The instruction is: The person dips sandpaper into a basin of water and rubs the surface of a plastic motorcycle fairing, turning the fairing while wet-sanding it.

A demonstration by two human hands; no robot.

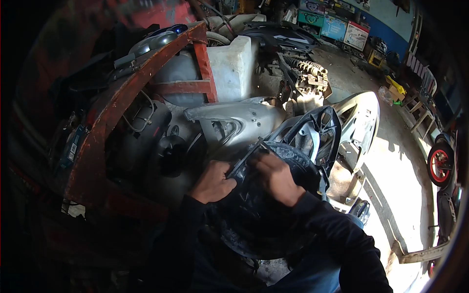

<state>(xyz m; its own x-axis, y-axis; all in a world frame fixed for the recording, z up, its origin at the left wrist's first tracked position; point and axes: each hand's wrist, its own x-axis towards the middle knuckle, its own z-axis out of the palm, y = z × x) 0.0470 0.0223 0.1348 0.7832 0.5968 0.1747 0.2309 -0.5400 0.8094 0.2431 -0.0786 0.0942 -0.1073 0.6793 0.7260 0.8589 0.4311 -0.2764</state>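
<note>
1. The narrow dark strip (244,162) is at the centre of the frame, raised over the black basin (266,251). Its long axis runs diagonally, from the lower-left end at the person's left hand (213,182) to a free end pointing up and to the right, where there is a short bend.

2. From where I stand, the left hand is closed, its fingers curled round the strip's lower end. The right hand (279,178) is just beside the strip, over the basin, fingers bent and blurred; I can't tell whether it grips anything.

3. The basin is at lower centre, round and wide, with pale smears along its near side. Its inside is so dark that I can't make out what it holds.

4. Just beyond the basin lies a silver body panel (239,122), its narrower end towards the right. A pale curved panel (364,119) stands to the right of centre.

5. At upper right, drawers (311,18) with printed cartoon faces are closed, their contents hidden. Below and to the right, a cardboard box (396,93) has a yellow item (396,84) at its top.
</note>
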